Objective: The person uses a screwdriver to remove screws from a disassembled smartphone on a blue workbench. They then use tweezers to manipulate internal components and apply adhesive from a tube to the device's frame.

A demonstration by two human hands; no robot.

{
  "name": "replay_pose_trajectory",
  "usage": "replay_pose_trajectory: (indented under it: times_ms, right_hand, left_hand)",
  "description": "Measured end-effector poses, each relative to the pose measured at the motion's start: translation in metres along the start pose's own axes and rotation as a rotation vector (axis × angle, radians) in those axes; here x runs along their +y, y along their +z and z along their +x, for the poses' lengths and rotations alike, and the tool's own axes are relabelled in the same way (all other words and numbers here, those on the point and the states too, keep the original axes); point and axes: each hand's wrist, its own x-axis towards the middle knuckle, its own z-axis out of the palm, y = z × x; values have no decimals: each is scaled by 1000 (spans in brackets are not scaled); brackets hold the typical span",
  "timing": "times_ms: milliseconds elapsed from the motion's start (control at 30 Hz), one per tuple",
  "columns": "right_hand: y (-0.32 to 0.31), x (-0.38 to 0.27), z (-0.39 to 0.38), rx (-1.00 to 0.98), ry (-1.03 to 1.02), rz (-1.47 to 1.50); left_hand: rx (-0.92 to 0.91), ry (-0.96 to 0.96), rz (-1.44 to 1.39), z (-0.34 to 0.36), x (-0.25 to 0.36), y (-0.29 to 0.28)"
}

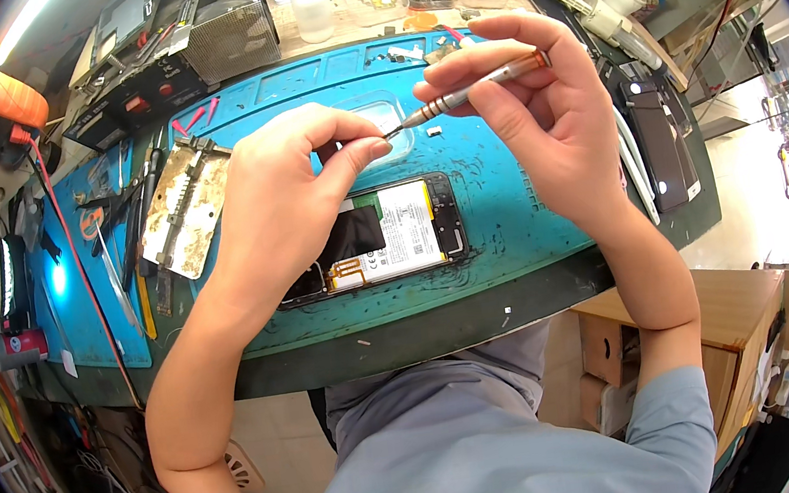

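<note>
My right hand (546, 119) grips a slim metal screwdriver (455, 99) with an orange-brown end cap, its shaft slanting down to the left. At its tip, my left hand (289, 190) pinches with thumb and forefinger; whether a small part sits between them is too small to tell. Below the hands an opened smartphone (451, 225) lies on a blue work mat (521, 231). Its white-labelled battery (410, 230) shows, and a black rectangular piece (354, 234) rests partly over it. My left wrist hides the phone's left end. Behind the fingers stands a clear shallow dish (378, 111).
A stained metal board holder (181, 209) lies to the left, beside tweezers (114, 276) and other tools. Several phones (663, 144) are stacked at the right edge. At the back are a dark metal box (135, 101) and a white bottle (312, 10). A red cable (74, 246) runs down the left.
</note>
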Motion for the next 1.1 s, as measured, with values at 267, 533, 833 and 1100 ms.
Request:
replay_pose_trajectory:
  times_ms: [267,533,833,1100]
  right_hand:
    - [-17,-36,-6,-222,-62,-395]
    - [-24,-56,-9,-469,-195,-554]
    - [-20,-56,-14,-507,-179,-537]
    - [-19,-56,-17,-594,-166,-417]
  left_hand:
    - [-246,-52,-94,-14,28,3]
    - [-429,267,-62,-27,27,14]
    - [-498,264,-31,-26,28,13]
    - [-470,286,-32,-25,29,11]
